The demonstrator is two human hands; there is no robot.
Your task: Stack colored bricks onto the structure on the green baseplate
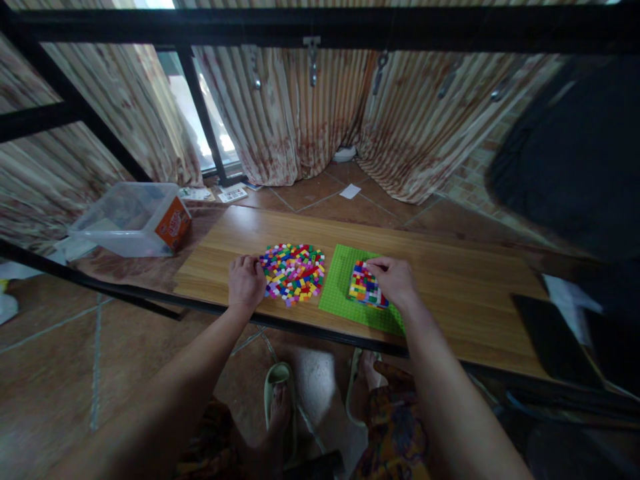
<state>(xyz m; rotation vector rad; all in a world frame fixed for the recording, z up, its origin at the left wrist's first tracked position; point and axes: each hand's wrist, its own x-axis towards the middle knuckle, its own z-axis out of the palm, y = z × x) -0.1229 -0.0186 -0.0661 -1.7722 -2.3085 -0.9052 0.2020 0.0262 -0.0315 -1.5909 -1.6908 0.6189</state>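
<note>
A loose pile of small toy bricks [294, 273] in many colours lies on the wooden bench top. At the pile's left edge rests my left hand [246, 283], its fingers curled in; whatever they may hold is hidden. To the right of the pile is a bright green studded baseplate [336, 283]. A multicoloured block built of bricks [364, 285] stands on it, roughly rectangular. My right hand [396, 279] reaches over the plate's right side, thumb and fingertips pinched together at the block's upper right. Anything inside that pinch is too small to make out.
A clear plastic bin [125, 220] with an orange label stands to the left beyond the bench [465, 287]. Dark flat objects [553, 340] lie at the bench's right end. A dark metal bar [320, 28] crosses above, with curtains [280, 120] behind.
</note>
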